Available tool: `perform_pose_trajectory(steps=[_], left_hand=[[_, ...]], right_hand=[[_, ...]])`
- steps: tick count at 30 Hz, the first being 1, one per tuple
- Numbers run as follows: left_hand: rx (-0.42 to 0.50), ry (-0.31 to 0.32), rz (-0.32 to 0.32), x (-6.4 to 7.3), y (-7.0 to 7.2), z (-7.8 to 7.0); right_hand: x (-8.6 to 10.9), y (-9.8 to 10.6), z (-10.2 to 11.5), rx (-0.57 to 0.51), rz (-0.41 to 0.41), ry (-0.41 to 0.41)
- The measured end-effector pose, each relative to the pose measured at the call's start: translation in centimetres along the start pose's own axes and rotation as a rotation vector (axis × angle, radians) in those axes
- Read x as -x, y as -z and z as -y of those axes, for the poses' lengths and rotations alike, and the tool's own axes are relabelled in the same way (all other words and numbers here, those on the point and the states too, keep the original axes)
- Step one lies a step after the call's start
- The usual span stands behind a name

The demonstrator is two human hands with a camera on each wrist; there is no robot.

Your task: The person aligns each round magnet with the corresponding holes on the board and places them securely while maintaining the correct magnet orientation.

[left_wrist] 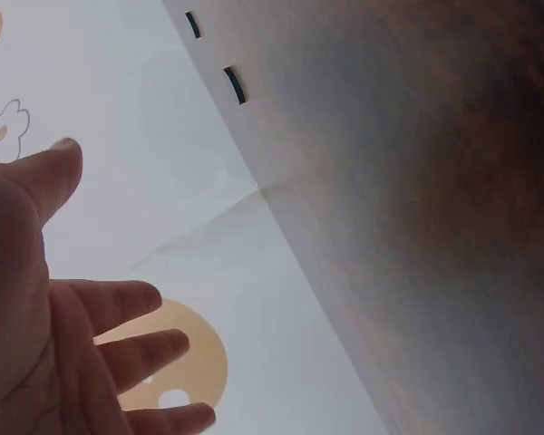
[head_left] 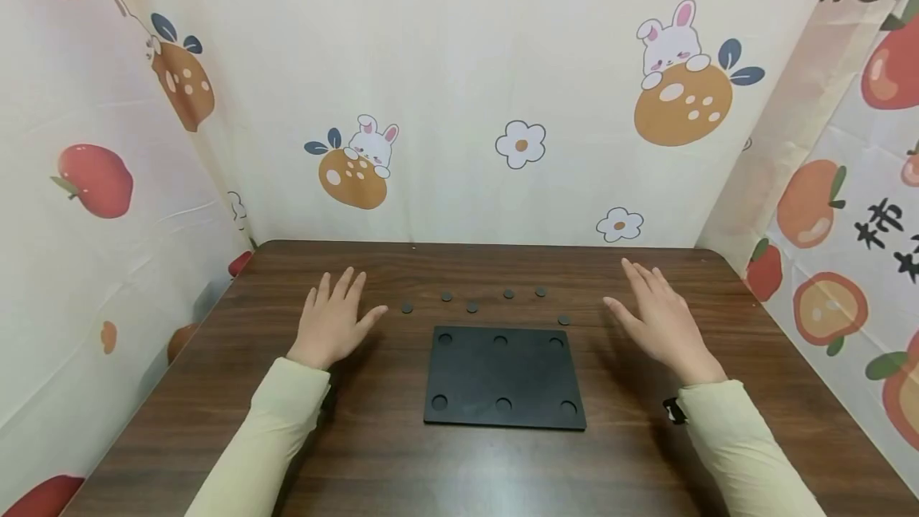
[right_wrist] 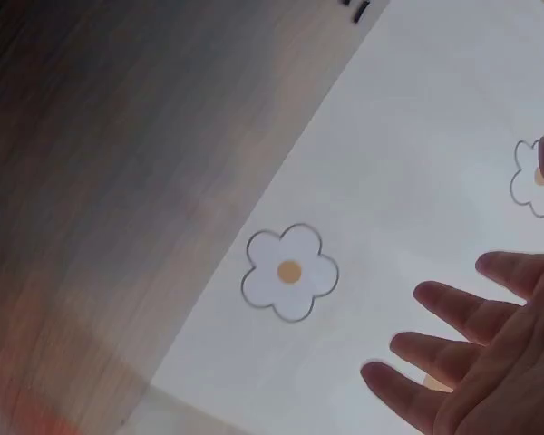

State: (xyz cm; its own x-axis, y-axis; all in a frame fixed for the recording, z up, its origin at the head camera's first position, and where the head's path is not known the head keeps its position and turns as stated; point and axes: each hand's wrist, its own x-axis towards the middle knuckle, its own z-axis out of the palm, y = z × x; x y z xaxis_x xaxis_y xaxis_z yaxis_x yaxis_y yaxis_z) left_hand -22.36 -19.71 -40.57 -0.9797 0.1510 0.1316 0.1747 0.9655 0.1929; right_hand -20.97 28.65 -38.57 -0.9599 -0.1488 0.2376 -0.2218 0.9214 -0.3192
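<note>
Between my two hands, a black rectangular board (head_left: 506,373) lies on the table, with shallow round recesses along its far and near edges. Just beyond it, several small dark discs (head_left: 471,307) are scattered on the wood. My left hand (head_left: 333,321) is held over the table left of the board, fingers spread and nothing in it; the nearest disc (head_left: 407,308) is off its thumb tip. To the right of the board, my right hand (head_left: 664,324) has its fingers extended and holds nothing. A disc (head_left: 563,321) lies between that hand and the board's far right corner.
The brown wooden table (head_left: 502,469) ends at a pale curtain (head_left: 459,102) printed with rabbits, fruit and flowers. More printed fabric (head_left: 86,286) hangs along the left side, and another sheet (head_left: 818,325) along the right. A dark band (head_left: 673,411) shows at the right wrist.
</note>
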Motion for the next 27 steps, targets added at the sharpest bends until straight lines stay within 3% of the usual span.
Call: perform_pose_trajectory(steps=[8,27], left_hand=[[0.005,-0.106,-0.047,-1.4,-0.3,-0.4],[0.134,-0.147,0.142,-3.7,-1.5,-2.4]], right_hand=[[-0.2,0.0,0.7,-0.196,0.055,-0.024],[0.8,-4.0,2.2,-0.546,0.398,-0.21]])
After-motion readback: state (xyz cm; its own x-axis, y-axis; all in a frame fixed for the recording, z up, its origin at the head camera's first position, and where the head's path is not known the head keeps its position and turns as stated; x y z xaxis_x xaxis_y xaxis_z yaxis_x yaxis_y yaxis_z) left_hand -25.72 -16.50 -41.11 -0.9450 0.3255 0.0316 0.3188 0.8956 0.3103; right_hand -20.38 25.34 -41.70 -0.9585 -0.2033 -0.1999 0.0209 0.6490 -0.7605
